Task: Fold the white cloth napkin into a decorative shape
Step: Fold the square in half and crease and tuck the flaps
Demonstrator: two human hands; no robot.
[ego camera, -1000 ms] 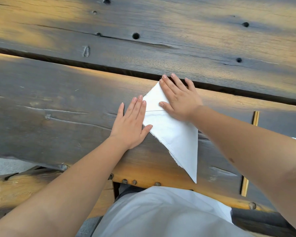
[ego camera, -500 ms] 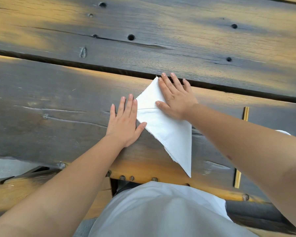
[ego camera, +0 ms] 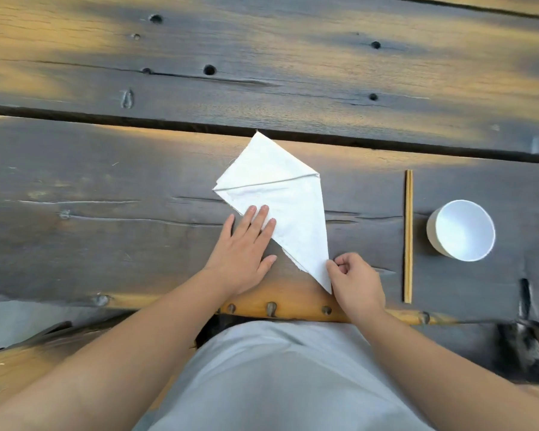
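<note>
Fingers of the left hand [ego camera: 241, 248] lie straight and flat, their tips pressing the left edge of the white cloth napkin [ego camera: 280, 200], the palm resting on the wooden table [ego camera: 106, 188]. At the napkin's near point, the right hand [ego camera: 357, 283] is curled, thumb and forefinger pinching the cloth's right edge just above the tip. The napkin lies folded into a kite-like shape, one narrow point toward the person, the other toward the dark gap between the planks; a fold line crosses its upper part. How many layers lie under the top flap is hard to tell. Both forearms run out of the bottom corners, and a pale garment [ego camera: 280, 384] hides the table's near edge at the middle. The table is of dark, weathered planks with knot holes, cracks and patches of warm light. To the right, well apart from the napkin, a pair of chopsticks [ego camera: 408, 237] lies straight, and just beyond them stands a white cup [ego camera: 461, 230]. Bare wood spreads to the left and beyond the gap.
</note>
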